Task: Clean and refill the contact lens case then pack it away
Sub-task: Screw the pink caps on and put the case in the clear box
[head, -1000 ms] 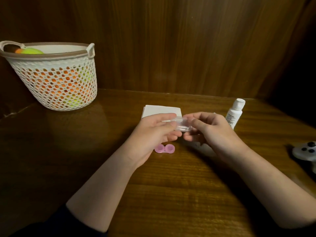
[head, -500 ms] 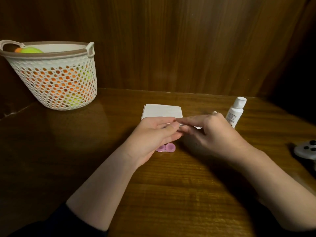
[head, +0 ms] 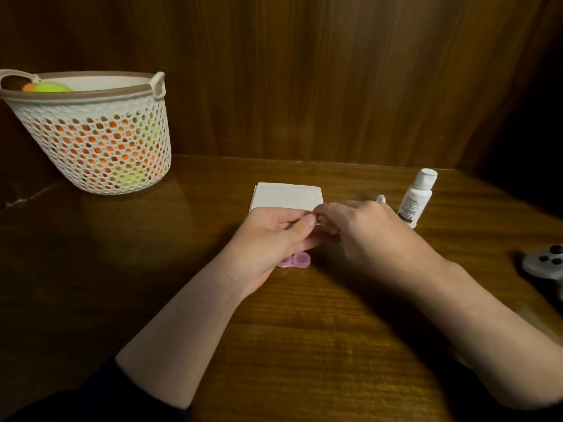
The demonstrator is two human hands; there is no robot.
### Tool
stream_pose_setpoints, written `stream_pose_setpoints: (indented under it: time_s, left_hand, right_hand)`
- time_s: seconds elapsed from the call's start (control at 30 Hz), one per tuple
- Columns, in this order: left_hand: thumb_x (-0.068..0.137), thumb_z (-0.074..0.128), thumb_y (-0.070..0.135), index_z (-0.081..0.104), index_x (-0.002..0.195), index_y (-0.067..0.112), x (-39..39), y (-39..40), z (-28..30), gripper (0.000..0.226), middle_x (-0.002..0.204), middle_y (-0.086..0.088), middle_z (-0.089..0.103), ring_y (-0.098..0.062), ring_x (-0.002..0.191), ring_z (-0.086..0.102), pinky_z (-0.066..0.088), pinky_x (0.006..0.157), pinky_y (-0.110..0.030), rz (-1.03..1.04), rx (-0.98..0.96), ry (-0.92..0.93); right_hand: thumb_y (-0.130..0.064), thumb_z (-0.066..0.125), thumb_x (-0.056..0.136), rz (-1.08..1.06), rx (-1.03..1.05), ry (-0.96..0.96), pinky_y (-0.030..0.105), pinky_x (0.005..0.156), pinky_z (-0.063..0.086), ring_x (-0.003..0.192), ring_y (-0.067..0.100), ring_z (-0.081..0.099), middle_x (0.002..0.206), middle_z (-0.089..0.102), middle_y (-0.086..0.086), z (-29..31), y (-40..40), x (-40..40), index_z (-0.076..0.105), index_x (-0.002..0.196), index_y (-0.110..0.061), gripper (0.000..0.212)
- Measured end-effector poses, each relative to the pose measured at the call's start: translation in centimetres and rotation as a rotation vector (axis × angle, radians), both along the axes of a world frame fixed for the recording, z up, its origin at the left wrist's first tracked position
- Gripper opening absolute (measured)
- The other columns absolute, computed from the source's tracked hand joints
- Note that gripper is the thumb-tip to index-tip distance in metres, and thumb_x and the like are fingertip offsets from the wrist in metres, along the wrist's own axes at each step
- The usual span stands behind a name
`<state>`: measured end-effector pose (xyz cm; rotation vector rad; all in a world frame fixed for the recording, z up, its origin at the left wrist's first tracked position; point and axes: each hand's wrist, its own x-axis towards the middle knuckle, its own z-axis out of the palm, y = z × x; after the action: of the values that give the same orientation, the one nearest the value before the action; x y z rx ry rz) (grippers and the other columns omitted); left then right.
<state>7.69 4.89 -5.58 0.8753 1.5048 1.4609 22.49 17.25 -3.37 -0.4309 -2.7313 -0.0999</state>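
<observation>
Near the middle of the wooden table (head: 304,345) the two hands meet above a pink lens case (head: 297,259), which lies flat on the wood and is partly hidden under the left hand (head: 268,236). Both hands pinch one small clear thing (head: 320,228) between them; the grip of the left hand is narrow, thumb against fingers, and the right hand (head: 368,233) curls its fingers on the same thing. What this clear thing is I cannot tell. Just behind the hands lies a white folded tissue (head: 286,194). A small white bottle (head: 416,197) stands upright near the right hand. At far left stands a white basket (head: 97,132) with orange and green things inside.
</observation>
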Motion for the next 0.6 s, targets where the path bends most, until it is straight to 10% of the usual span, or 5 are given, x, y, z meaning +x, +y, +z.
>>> stream_pose_setpoints:
  time_s: [0.37,0.6]
  left_hand:
    - [0.1,0.072,0.006,0.058,0.148,0.024,-0.2,0.0,0.5,0.053,0.13,-0.005,0.077,-0.016,0.112,0.078,0.061,0.102,-0.045,-0.052,-0.054,0.041]
    - [0.093,0.078,0.0,0.053,0.144,0.042,-0.1,0.1,0.2,0.07,0.122,-0.003,0.081,-0.02,0.113,0.078,0.057,0.103,-0.037,-0.176,-0.062,0.075]
  right_hand:
    - [-0.029,0.062,0.107,0.018,-0.334,0.257,0.025,0.078,0.056,0.089,0.009,0.074,0.099,0.082,-0.011,-0.3,1.4,0.9,0.08,0.119,-0.028,0.022]
    - [-0.033,0.07,0.101,-0.094,-0.515,0.413,0.026,0.071,0.064,0.081,0.0,0.073,0.097,0.073,-0.019,-0.1,2.1,1.5,0.071,0.1,-0.034,0.002]
